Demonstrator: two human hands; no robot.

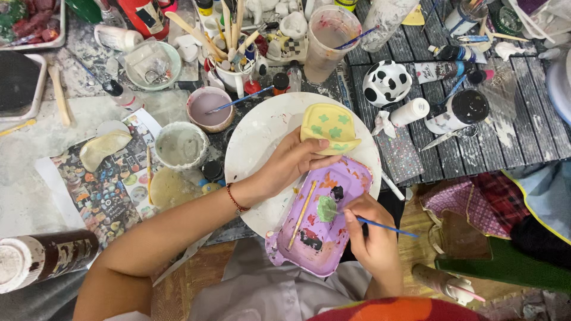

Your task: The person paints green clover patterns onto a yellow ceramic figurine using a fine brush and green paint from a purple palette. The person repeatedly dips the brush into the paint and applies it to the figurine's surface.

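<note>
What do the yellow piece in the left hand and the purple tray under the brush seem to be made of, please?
Yellow piece: likely fired clay or plaster, matte, with thick uneven edges and hand-painted green marks. Purple tray: probably moulded plastic or foam, with thin rounded rims, smeared with paint; which of the two cannot be told.

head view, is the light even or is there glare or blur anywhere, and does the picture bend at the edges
Head view: soft, even light with only faint shadows under the left hand and right hand; no strong glare on the white plate; the yellow piece and purple tray look sharp; the brown bottle at the lower left edge looks stretched and softer, which suggests wide-angle distortion.
</note>
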